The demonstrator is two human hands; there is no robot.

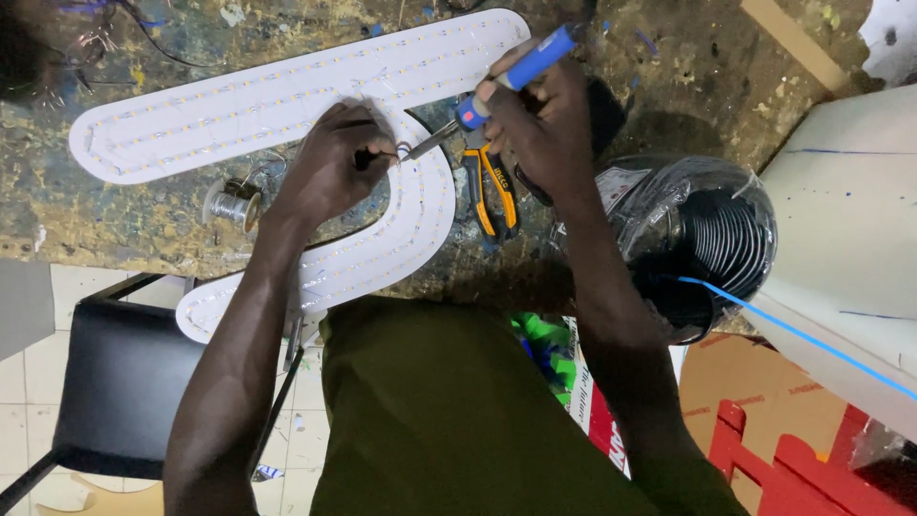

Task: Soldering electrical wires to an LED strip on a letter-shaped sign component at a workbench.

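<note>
Soldering iron (497, 86) between hands (430, 143)

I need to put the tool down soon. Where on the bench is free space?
Bare bench lies left of the solder spool, below the white LED panel. More lies at top right, above the black cable coil. It is crowded around both hands, the soldering iron and pliers.

The scene is evenly and fairly brightly lit from above, with soft shadows cast under the hands onto the desk (115, 220), mild glare seen on the black plastic-wrapped coil (697, 239), and slight softness toward the edges.
</note>
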